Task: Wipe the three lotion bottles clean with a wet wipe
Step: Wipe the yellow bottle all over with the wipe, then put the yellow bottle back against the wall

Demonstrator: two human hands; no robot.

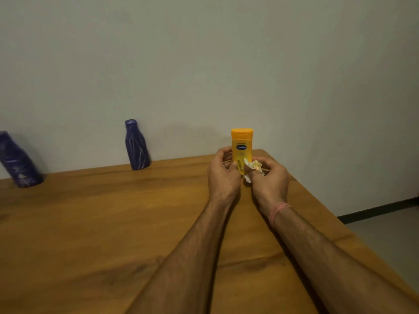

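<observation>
a wooden counter (95, 223) set against a plain pale wall (204, 53). at the counter's far edge, toward 1 o'clock, the fingers (254, 172) of the right hand (271, 180) pinch a crumpled white wet wipe (252, 168) against the lower front of an upright yellow lotion bottle (242, 143), while the left hand (223, 175) curls around the bottle's left side, steadying it. a thin pink band (278, 210) circles the right wrist. a dark blue bottle (136, 145) stands by the wall at 11 o'clock; another blue bottle (18, 160) stands at 9 o'clock, partly cut off by the frame.
</observation>
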